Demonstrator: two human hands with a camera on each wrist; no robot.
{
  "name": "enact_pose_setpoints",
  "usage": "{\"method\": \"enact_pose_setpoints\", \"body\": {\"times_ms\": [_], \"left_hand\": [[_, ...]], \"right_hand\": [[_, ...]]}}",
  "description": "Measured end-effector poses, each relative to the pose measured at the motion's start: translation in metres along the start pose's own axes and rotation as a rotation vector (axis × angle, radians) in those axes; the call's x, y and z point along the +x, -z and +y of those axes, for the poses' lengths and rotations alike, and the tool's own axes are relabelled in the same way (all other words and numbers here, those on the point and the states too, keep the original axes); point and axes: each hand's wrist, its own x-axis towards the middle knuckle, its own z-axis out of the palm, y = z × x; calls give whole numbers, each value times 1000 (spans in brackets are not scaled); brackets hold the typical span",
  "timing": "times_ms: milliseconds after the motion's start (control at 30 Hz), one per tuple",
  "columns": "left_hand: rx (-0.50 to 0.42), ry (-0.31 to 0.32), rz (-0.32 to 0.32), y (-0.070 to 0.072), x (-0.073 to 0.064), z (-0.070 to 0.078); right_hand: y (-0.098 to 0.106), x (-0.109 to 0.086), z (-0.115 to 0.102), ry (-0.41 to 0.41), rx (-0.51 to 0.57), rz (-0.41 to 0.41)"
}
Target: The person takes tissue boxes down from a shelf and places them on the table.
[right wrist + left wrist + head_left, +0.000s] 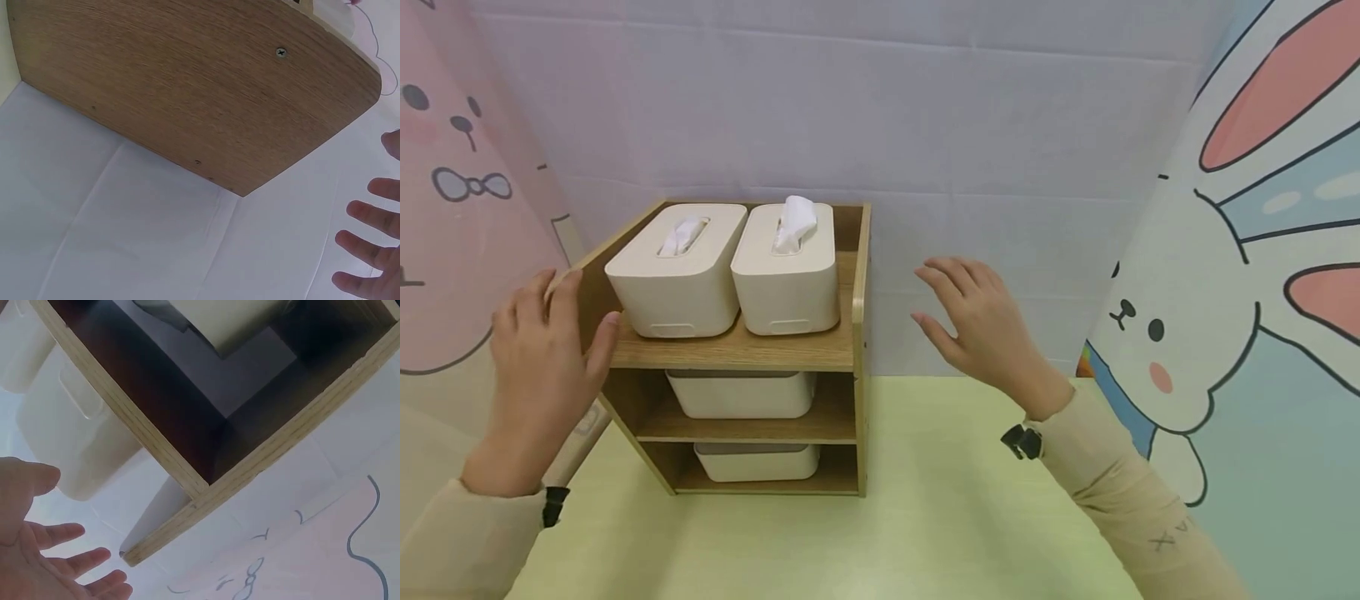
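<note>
A small wooden shelf (741,356) stands on the table. On its top level sit two cream tissue boxes side by side, the left box (681,296) with its tissue low in the slot, the right box (786,292) with a tissue (795,223) sticking up. My left hand (542,358) is raised at the shelf's left side, fingers spread, holding nothing; the left wrist view shows this hand (37,550) beside the shelf's front edge. To the right of the shelf my right hand (977,325) hovers apart from it, fingers loosely extended, facing the side panel (187,87).
Two cream bins, an upper bin (741,394) and a lower bin (758,462), sit on the lower levels. A pale green table (940,500) supports the shelf. Behind hangs a white cloth (925,125), with a cartoon rabbit panel (1165,333) at the right and a pink one (467,250) at the left.
</note>
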Motion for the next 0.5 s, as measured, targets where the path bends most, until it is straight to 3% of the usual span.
{"method": "enact_pose_setpoints", "body": {"times_ms": [167,500], "left_hand": [[2,40,-59,-3,9,-6],[114,-11,-139,-10,23,-23]], "right_hand": [[-2,20,-4,12,16,-13],[-6,60,-18,38,23,-106]]}}
